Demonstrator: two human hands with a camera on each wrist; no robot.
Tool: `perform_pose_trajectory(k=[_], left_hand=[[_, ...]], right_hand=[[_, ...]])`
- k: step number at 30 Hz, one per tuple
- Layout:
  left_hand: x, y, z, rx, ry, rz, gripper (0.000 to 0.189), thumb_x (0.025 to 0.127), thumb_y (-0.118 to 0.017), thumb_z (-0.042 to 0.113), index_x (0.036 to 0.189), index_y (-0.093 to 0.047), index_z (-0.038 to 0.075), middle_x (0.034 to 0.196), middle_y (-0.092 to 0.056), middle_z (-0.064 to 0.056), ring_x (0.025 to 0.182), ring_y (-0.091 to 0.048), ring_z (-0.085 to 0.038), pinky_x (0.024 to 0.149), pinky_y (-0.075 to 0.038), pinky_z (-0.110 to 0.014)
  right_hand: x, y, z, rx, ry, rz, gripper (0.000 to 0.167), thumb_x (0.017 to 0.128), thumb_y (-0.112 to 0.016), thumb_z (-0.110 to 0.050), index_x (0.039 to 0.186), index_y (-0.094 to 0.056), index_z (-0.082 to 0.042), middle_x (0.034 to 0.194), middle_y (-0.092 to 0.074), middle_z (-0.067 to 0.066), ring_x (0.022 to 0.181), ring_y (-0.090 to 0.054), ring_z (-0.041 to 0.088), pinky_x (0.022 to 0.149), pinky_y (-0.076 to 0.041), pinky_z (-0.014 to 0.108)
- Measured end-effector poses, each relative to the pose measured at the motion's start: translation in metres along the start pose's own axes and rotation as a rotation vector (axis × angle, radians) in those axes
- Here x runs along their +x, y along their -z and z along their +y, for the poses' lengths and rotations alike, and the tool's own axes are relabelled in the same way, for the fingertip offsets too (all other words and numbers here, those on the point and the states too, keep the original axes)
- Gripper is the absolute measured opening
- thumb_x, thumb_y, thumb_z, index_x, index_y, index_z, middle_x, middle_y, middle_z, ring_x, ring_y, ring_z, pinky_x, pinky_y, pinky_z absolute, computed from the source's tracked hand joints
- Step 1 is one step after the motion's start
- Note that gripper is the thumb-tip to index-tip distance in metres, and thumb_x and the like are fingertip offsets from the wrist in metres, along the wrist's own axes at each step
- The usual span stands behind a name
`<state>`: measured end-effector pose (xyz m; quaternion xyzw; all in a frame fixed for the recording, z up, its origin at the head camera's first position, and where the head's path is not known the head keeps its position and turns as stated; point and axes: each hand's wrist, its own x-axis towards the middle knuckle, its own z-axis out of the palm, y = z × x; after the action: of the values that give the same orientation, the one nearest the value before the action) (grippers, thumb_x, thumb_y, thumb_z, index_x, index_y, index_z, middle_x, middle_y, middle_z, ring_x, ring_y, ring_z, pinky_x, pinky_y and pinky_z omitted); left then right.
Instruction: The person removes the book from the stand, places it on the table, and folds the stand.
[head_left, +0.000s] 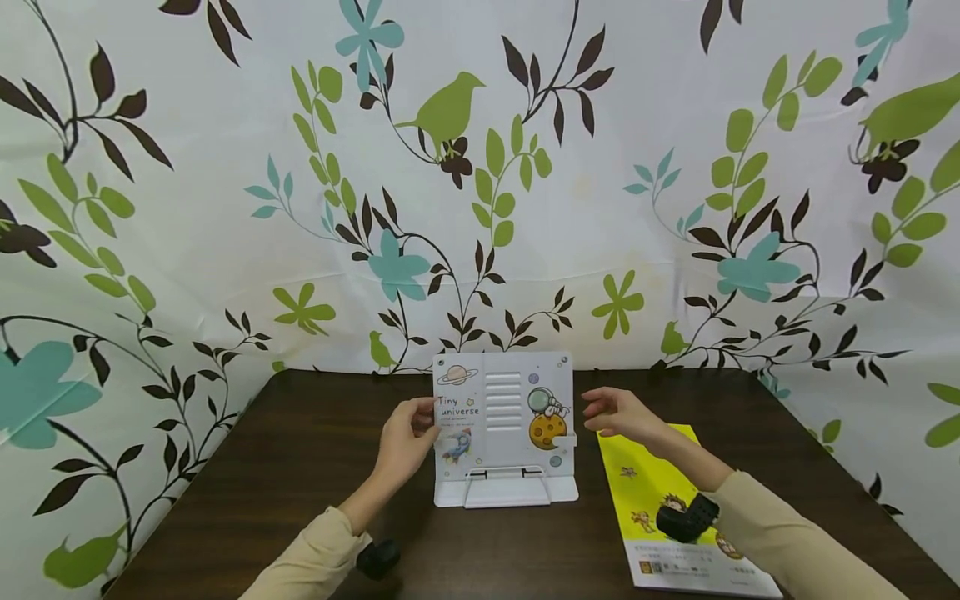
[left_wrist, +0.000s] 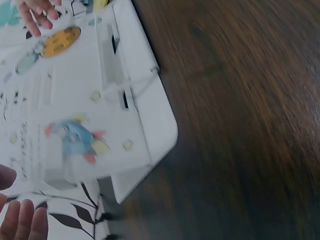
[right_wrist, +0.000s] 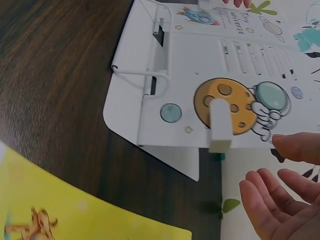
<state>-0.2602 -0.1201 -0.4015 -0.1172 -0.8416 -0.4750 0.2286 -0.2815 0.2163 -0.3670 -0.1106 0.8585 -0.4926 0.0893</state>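
Observation:
A white book stand (head_left: 504, 417) with "Tiny universe" print, a rocket and an astronaut on an orange moon stands upright on the dark table, its back panel raised from the base. At its left edge is my left hand (head_left: 407, 442); in the left wrist view the thumb (left_wrist: 6, 177) and fingers (left_wrist: 24, 220) are spread apart near that edge, and contact is hard to tell. Beside the right edge, my right hand (head_left: 626, 414) hovers with a gap, its fingers loosely bent around nothing. A white page clip (right_wrist: 220, 125) sits on the right edge, and a wire rest (head_left: 507, 490) lies at the front.
A yellow book (head_left: 648, 483) with small cartoon figures lies on the table (head_left: 300, 483) to the right, partly under my right forearm. Behind the table hangs a white cloth (head_left: 600, 208) printed with leaves and birds.

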Motion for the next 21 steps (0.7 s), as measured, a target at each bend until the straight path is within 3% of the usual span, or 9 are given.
perform_pose_trajectory(k=[4, 13, 21], left_hand=[[0.001, 0.003, -0.009, -0.007, 0.034, 0.003, 0.035, 0.073, -0.065, -0.008, 0.107, -0.059, -0.006, 0.096, -0.058, -0.017, 0.08, -0.059, -0.025, 0.064, -0.05, -0.027], [0.004, -0.008, -0.014, -0.071, 0.078, -0.087, 0.035, 0.076, -0.06, -0.009, 0.111, -0.056, -0.005, 0.094, -0.059, -0.014, 0.081, -0.057, -0.024, 0.068, -0.049, -0.028], [0.007, -0.011, -0.015, -0.072, 0.045, -0.017, 0.026, 0.074, -0.058, -0.015, 0.098, -0.06, -0.006, 0.082, -0.06, -0.013, 0.074, -0.059, -0.023, 0.065, -0.049, -0.025]], right_hand=[[0.005, -0.009, 0.001, 0.021, 0.011, 0.0, 0.048, 0.084, -0.061, -0.007, 0.126, -0.043, 0.008, 0.106, -0.055, 0.022, 0.087, -0.058, 0.025, 0.078, -0.051, 0.04], [0.012, -0.023, 0.005, 0.045, 0.022, 0.092, 0.033, 0.087, -0.056, -0.002, 0.117, -0.048, 0.007, 0.101, -0.056, 0.017, 0.09, -0.057, 0.025, 0.079, -0.051, 0.039], [0.02, -0.032, 0.011, 0.1, 0.054, 0.179, 0.023, 0.087, -0.055, 0.0, 0.108, -0.052, 0.008, 0.092, -0.057, 0.016, 0.082, -0.057, 0.021, 0.074, -0.053, 0.034]])
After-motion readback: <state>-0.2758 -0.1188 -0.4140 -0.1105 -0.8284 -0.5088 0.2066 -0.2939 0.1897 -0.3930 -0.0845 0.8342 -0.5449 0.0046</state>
